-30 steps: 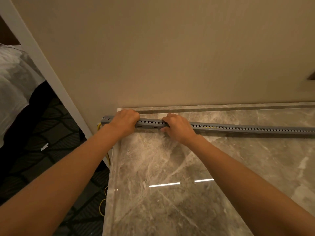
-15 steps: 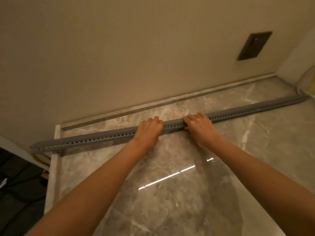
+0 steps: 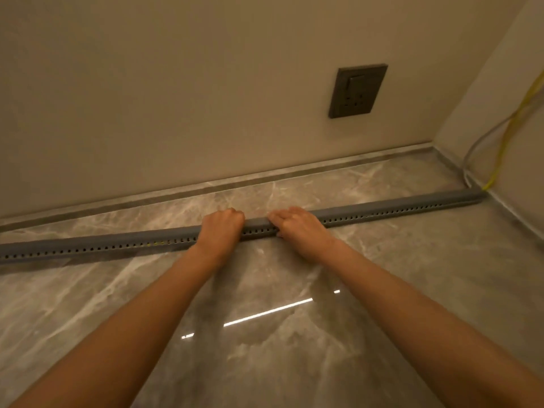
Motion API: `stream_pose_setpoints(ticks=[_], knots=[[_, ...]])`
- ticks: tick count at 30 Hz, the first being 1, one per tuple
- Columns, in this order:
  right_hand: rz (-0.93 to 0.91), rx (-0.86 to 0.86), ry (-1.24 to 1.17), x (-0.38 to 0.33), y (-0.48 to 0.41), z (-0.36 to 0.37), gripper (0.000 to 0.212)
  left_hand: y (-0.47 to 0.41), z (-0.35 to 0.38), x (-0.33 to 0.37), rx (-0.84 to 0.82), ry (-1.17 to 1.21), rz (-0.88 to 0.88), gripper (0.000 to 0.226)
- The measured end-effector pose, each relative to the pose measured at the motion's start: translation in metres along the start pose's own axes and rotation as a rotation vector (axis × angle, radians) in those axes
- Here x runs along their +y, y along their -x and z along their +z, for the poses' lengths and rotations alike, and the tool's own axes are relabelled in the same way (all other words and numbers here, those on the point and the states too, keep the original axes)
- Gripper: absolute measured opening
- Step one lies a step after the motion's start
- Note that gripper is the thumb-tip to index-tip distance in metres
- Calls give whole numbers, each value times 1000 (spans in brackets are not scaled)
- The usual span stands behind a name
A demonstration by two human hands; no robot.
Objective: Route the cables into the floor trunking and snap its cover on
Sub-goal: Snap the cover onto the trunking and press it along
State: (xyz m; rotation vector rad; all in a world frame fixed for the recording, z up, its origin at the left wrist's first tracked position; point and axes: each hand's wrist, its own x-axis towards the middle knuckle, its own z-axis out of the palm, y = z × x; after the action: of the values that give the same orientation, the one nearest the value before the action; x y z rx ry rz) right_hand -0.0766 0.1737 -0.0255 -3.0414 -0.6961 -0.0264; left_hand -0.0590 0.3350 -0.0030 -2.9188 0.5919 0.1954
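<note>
A long grey slotted trunking (image 3: 382,209) with its cover on top lies across the marble floor (image 3: 294,334), from the left edge to the right corner. My left hand (image 3: 221,228) and my right hand (image 3: 297,228) sit side by side on its middle, fingers curled over the cover and pressing down. A yellow cable (image 3: 506,139) and a grey cable (image 3: 474,148) come down the right wall and enter the trunking's right end. Bits of yellow show through the side slots left of my left hand.
A beige wall runs behind the trunking, with a dark socket plate (image 3: 357,91) on it at the right. A marble skirting strip (image 3: 265,178) lines the wall foot. A second wall closes the corner at the right.
Both hands have slid to the right along the trunking cover, from its left end to its middle. The view has swung right, bringing the socket and the corner cables into sight.
</note>
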Motion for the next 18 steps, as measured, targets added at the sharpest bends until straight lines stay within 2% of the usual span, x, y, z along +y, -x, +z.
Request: stream_pose_setpoints(ticks=[2, 7, 11, 18], knots=[[87, -65, -21, 46, 25, -2, 38, -2, 0, 20, 8, 37, -27, 22], [225, -29, -142, 123, 70, -1, 30, -21, -11, 80, -2, 153, 57, 41], [312, 25, -186, 159, 94, -2, 36, -40, -16, 121, -14, 106, 139, 35], [548, 185, -271, 188, 111, 14, 34, -59, -11, 135, -17, 26, 124, 32]])
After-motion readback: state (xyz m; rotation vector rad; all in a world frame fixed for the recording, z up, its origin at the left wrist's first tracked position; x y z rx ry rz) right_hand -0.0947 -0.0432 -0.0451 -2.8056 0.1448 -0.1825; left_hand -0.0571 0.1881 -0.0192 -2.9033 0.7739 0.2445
